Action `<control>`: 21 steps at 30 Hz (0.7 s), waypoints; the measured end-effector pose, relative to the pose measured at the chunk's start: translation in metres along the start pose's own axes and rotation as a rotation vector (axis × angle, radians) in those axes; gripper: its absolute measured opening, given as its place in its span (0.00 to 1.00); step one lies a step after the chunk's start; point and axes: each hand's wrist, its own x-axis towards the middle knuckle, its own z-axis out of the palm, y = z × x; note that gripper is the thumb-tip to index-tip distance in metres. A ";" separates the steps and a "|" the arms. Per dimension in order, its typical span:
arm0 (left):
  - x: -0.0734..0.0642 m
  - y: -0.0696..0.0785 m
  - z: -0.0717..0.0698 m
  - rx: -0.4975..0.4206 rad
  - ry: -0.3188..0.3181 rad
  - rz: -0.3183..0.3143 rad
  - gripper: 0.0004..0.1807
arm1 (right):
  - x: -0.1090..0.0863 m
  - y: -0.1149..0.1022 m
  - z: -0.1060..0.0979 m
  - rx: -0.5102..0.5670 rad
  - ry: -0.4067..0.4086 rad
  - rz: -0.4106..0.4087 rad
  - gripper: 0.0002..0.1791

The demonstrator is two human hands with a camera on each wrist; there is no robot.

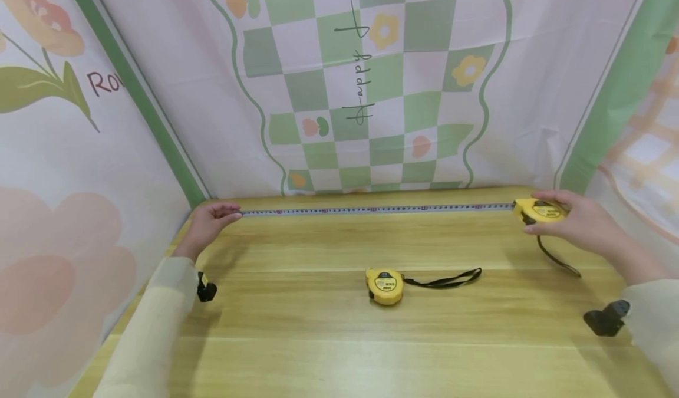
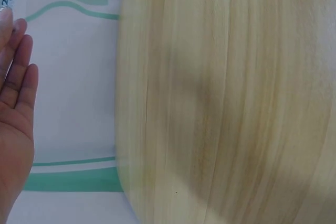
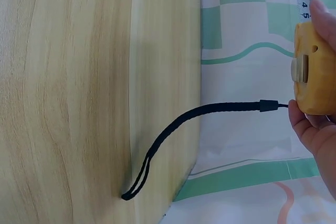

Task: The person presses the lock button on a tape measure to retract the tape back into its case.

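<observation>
1. Your left hand (image 1: 207, 224) pinches the end of a silver, black-numbered measuring blade (image 1: 371, 211).
2. Your right hand (image 1: 586, 224) grips its rounded yellow case (image 1: 541, 210) (black strap (image 3: 226, 107) trailing).
3. Between your hands, nearer you, lies another yellow tape measure (image 1: 386, 286).

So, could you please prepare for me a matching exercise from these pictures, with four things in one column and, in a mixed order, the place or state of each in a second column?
Column one
1. left grip
2. right grip
3. measuring strip
4. spare tape measure

Column two
A. stretched out between the two grips
B. lying on the wooden table
C. holding a yellow case
D. pinching the end of the strip

Right pairs: 1-D, 2-C, 3-A, 4-B
</observation>
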 end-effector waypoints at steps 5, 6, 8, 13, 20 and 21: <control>0.002 -0.003 0.000 -0.020 -0.007 0.009 0.19 | -0.001 0.000 0.001 0.007 0.000 0.006 0.48; 0.002 -0.003 0.000 -0.022 -0.007 0.012 0.19 | -0.001 0.000 0.001 0.008 0.002 0.008 0.48; 0.002 -0.002 0.000 -0.022 -0.006 0.015 0.18 | -0.001 0.000 0.001 0.008 0.002 0.014 0.48; 0.001 0.000 0.002 -0.009 -0.001 0.021 0.19 | 0.000 -0.001 0.001 0.006 -0.002 0.013 0.48; 0.000 0.005 0.004 -0.017 -0.014 0.012 0.20 | 0.001 -0.005 0.002 -0.009 0.013 0.000 0.47; 0.000 0.005 0.004 -0.019 -0.016 0.011 0.20 | 0.001 -0.005 0.003 -0.008 0.015 0.001 0.47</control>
